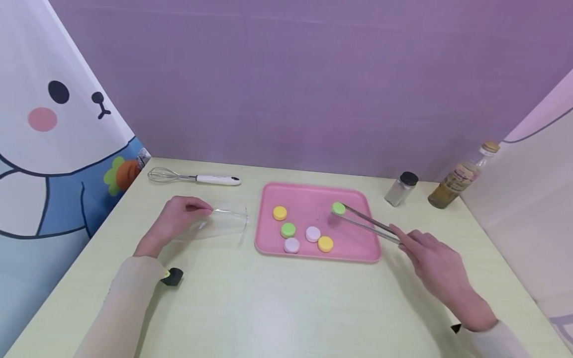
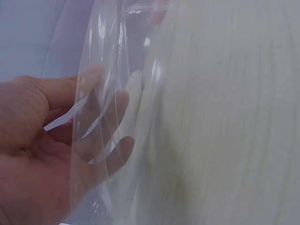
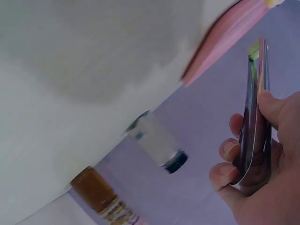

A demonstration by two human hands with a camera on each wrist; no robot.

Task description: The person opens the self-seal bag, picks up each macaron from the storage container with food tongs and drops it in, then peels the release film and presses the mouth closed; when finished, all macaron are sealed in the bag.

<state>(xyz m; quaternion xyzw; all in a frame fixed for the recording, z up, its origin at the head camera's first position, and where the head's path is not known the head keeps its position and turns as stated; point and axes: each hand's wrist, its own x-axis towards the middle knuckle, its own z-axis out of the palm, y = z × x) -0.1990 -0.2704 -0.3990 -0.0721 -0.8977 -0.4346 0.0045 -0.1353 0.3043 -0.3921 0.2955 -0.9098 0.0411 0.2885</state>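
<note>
My left hand (image 1: 176,219) pinches the edge of a clear plastic bag (image 1: 228,223) left of the pink tray (image 1: 315,196). In the left wrist view, the thin film of the bag (image 2: 110,117) passes in front of several fingers. My right hand (image 1: 436,268) holds metal tongs (image 1: 373,230), whose tips grip a green macaron (image 1: 338,208) above the tray's right half. The right wrist view shows the thumb and fingers around the tongs (image 3: 253,136). On the tray lie another green macaron (image 1: 288,229), two yellow macarons (image 1: 279,213) and two lilac macarons (image 1: 313,233).
A whisk (image 1: 217,180) with a white handle lies behind the left hand. Beyond the tray's right end stand a small black-capped jar (image 1: 400,191) and a corked bottle (image 1: 458,181) of brown contents. A purple cloth (image 1: 313,99) hangs along the table's back edge.
</note>
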